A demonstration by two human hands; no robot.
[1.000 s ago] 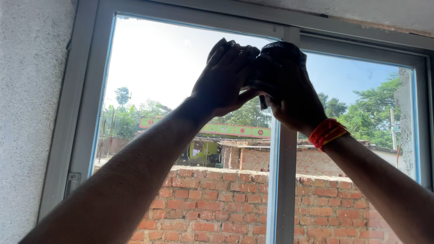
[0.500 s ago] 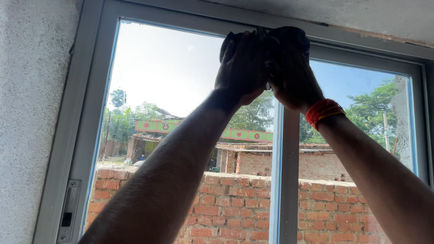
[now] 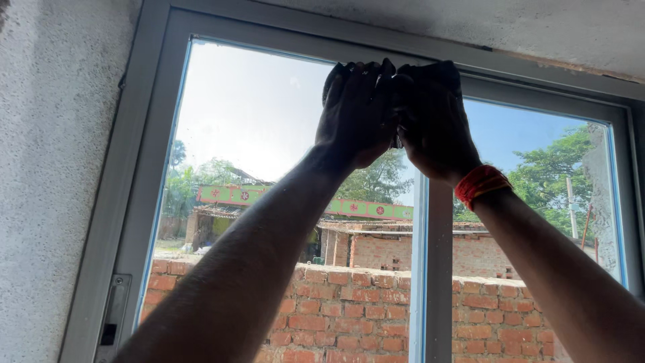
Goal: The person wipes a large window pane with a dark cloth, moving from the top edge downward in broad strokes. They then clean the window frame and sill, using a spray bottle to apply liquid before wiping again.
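My left hand and my right hand are raised side by side, touching each other, at the top of the window's grey centre bar. Both are dark against the bright sky, with fingers curled up against the sash's top rail. A small dark tip pokes out below, between the palms; what it is stays hidden. A red thread band circles my right wrist.
The grey metal window frame sits in a rough white plastered wall. A lock plate is on the left side of the frame. Beyond the glass are a red brick wall, low buildings and trees.
Both hands have moved up along the centre bar, from just below the sash's top to right against its top rail. The view has tilted and shifted a little.
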